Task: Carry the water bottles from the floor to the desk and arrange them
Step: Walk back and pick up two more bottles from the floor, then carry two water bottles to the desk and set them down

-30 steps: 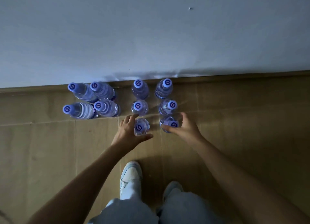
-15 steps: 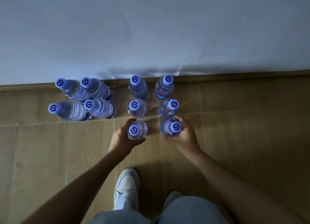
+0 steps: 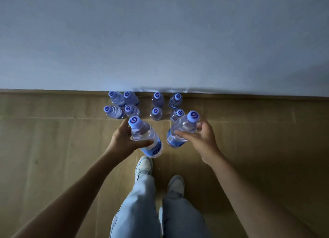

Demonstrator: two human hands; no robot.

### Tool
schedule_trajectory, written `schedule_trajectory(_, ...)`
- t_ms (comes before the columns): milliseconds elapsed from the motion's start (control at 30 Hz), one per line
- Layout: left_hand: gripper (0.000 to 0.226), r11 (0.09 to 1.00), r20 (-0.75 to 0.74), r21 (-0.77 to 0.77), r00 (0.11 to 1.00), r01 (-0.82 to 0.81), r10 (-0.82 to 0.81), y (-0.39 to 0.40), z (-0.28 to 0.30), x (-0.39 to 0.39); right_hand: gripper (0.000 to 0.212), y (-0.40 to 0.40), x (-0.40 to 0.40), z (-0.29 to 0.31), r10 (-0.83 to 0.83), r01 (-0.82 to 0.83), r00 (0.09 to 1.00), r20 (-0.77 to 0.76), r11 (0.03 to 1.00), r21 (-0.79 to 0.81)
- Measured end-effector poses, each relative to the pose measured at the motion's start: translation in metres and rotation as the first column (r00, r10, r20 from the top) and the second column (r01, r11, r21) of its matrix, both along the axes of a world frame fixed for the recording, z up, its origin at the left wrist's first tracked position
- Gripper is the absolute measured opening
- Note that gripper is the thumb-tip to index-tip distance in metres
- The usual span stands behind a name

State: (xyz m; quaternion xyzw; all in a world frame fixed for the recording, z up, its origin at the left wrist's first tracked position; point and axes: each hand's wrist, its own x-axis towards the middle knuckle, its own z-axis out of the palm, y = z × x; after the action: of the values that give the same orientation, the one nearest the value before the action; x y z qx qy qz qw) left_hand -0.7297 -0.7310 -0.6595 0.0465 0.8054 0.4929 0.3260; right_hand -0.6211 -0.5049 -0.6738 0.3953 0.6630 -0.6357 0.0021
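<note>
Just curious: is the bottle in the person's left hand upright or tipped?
Tipped: the bottle in the left hand leans, cap away from the person, base nearer.

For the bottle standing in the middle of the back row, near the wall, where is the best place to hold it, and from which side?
Probably the ribbed body just below the cap of the back-row bottle, with the hand coming from above and from the person's side. It stands upright; the wall closes the far side, and another bottle stands just in front, so lifting that one first would help.

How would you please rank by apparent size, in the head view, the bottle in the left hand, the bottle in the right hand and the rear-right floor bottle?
1-2. Left-hand bottle and right-hand bottle: alike, both nearer the camera.
3. Rear-right floor bottle: smallest, being farther off.
</note>
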Motion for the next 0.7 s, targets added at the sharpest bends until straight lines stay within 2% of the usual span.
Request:
schedule_trajectory(167, 0.054, 0.987, 0.063, 0.139, 0.995, -0.079, 0.071, -0.019, 0.143, -0.009, 0.043, -0.001, -0.023, 0.144, 0.12, -0.128, 0.99, -0.073, 0.985, -0.117)
schedule_trajectory(267, 0.047, 0.965, 0.119, 0.225, 0.987, -0.131, 0.106, -0.032, 0.221, -0.015, 0.035, -0.004, -0.041, 0.222, 0.222, -0.238, 0.968, -0.121, 0.961, -0.139)
schedule_trajectory(367, 0.053, 0.938, 0.18, 0.288, 0.973, -0.194, 0.146, -0.05, 0.291, -0.024, 0.031, -0.013, -0.063, 0.297, 0.307, -0.328, 0.938, -0.161, 0.935, -0.131)
schedule_trajectory(500, 0.055, 0.877, 0.26, 0.359, 0.936, -0.32, 0.236, -0.072, 0.362, -0.032, 0.056, -0.035, -0.089, 0.374, 0.355, -0.38, 0.913, -0.198, 0.92, -0.101)
schedule_trajectory(700, 0.055, 0.813, 0.211, 0.417, 0.913, -0.406, 0.348, -0.133, 0.45, -0.037, 0.056, -0.094, -0.134, 0.464, 0.463, -0.488, 0.848, -0.26, 0.872, -0.041)
